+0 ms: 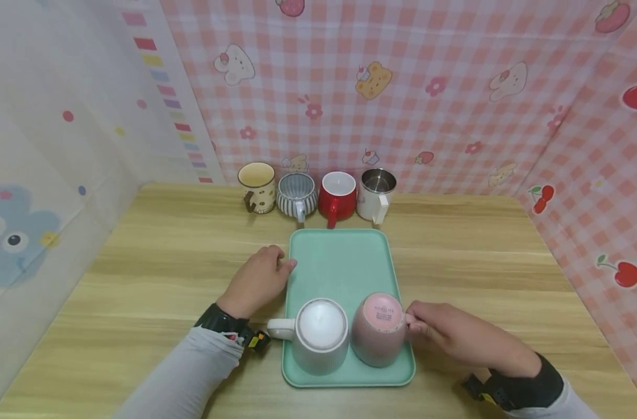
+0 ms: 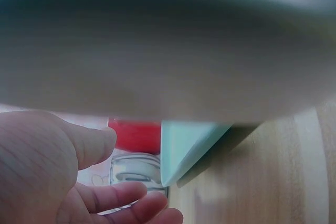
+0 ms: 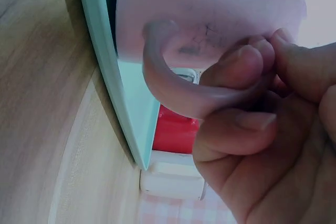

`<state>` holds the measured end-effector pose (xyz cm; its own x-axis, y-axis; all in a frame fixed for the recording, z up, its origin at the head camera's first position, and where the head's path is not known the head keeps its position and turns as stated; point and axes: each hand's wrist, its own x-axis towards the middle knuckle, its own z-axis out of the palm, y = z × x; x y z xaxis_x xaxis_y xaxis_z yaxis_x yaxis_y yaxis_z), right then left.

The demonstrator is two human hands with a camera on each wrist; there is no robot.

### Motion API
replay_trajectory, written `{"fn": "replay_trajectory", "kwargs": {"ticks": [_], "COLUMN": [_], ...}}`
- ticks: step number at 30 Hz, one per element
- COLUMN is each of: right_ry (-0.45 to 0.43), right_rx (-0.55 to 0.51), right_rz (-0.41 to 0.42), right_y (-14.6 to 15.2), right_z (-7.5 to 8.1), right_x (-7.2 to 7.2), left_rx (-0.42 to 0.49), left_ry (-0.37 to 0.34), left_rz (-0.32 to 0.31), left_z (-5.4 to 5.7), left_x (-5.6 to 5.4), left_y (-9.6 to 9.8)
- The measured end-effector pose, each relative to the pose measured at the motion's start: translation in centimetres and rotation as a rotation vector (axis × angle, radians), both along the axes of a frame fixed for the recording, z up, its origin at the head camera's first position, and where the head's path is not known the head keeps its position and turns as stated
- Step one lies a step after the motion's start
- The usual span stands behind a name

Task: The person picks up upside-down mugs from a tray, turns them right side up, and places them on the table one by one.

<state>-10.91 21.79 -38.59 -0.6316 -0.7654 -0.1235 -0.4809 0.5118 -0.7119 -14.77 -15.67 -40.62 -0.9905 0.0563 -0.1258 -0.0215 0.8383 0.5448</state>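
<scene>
A pink mug (image 1: 379,331) stands upside down at the near right of a mint-green tray (image 1: 339,262). My right hand (image 1: 449,331) grips its handle (image 3: 178,93), fingers curled through the loop in the right wrist view. Beside it on the tray, a white ribbed mug (image 1: 320,337) is also upside down, its handle pointing left over the tray's edge. My left hand (image 1: 257,279) is by the tray's left edge, holding nothing, with relaxed fingers (image 2: 131,203). Whether it touches the rim I cannot tell. A blurred pale shape fills the top of the left wrist view.
Behind the tray stands a row of upright mugs: a yellow patterned one (image 1: 257,187), a striped grey one (image 1: 296,195), a red one (image 1: 337,198) and a white one with a metal inside (image 1: 376,196). A pink checked cloth (image 1: 349,116) hangs behind the wooden table (image 1: 470,244).
</scene>
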Motion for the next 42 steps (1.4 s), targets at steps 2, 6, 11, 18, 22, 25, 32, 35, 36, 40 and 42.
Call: {"fn": "replay_trajectory", "kwargs": {"ticks": [2, 6, 11, 18, 22, 25, 32, 35, 36, 40, 42], "right_ry": [0.000, 0.011, 0.041, 0.023, -0.011, -0.059, -0.413, -0.609, -0.676, -0.879, -0.940], "right_rx": [0.004, -0.030, -0.076, -0.210, -0.318, -0.384, -0.692, -0.857, -0.907, -1.052, -1.089], "right_rz": [-0.021, -0.051, -0.110, -0.159, -0.168, -0.198, -0.219, -0.210, -0.206, -0.169, -0.149], "right_y": [0.1, 0.2, 0.3, -0.2, -0.8, -1.4, -2.5, -3.0, -3.2, -3.7, -4.0], "right_z": [0.1, 0.6, 2.1, 3.6, 4.0, 4.4, 4.7, 4.8, 4.8, 5.1, 5.2], "right_x": [0.0, -0.1, -0.3, -1.0, -1.3, -1.5, -2.2, -2.6, -2.8, -3.2, -3.3], "left_rx": [0.000, 0.003, 0.006, 0.001, 0.001, 0.002, 0.007, 0.007, 0.005, -0.003, -0.003], "left_ry": [0.000, 0.000, 0.000, 0.002, -0.004, -0.003, -0.010, -0.010, -0.009, -0.001, 0.002], "left_rz": [-0.001, 0.001, 0.001, 0.005, 0.005, 0.003, 0.012, 0.010, 0.008, 0.004, 0.004], "left_z": [-0.1, -0.1, -0.1, -0.1, -0.2, -0.2, -0.3, -0.4, -0.4, -0.5, -0.6], "left_x": [0.0, 0.0, 0.0, 0.0, 0.1, 0.0, 0.0, 0.0, 0.0, 0.0, -0.1], "left_y": [0.0, 0.0, 0.0, 0.0, 0.0, 0.0, 0.1, 0.1, 0.1, 0.1, 0.1]}}
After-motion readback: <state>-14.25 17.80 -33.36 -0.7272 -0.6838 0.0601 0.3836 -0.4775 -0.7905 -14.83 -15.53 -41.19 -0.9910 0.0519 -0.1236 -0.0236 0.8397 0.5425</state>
